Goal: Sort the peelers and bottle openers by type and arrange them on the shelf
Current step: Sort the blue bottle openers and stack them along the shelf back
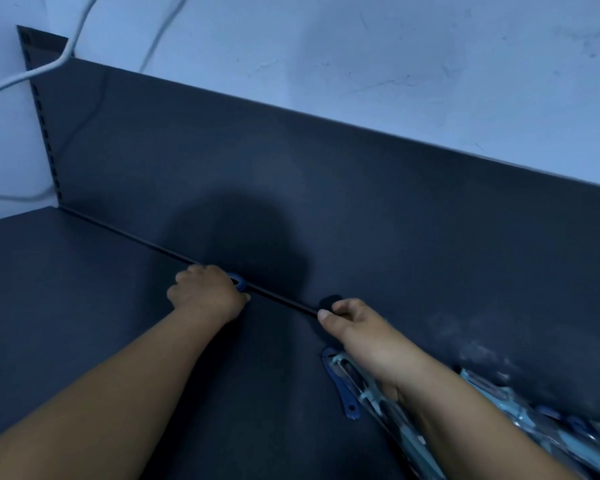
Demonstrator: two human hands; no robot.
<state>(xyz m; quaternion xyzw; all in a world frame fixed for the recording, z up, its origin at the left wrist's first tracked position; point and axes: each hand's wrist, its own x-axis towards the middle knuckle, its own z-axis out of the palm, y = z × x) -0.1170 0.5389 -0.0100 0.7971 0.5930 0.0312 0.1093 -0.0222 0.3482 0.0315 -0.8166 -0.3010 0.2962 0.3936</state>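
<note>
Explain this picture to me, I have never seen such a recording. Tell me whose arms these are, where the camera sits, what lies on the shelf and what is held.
No machine here: a person works bare-handed, and the one camera sits on their head, looking down. The left hand grips a blue tool at the back of the dark shelf. The right hand pinches a small dark object, too hidden to identify. By the right wrist lies a loose blue utensil; further right, a pile of packaged utensils.
</note>
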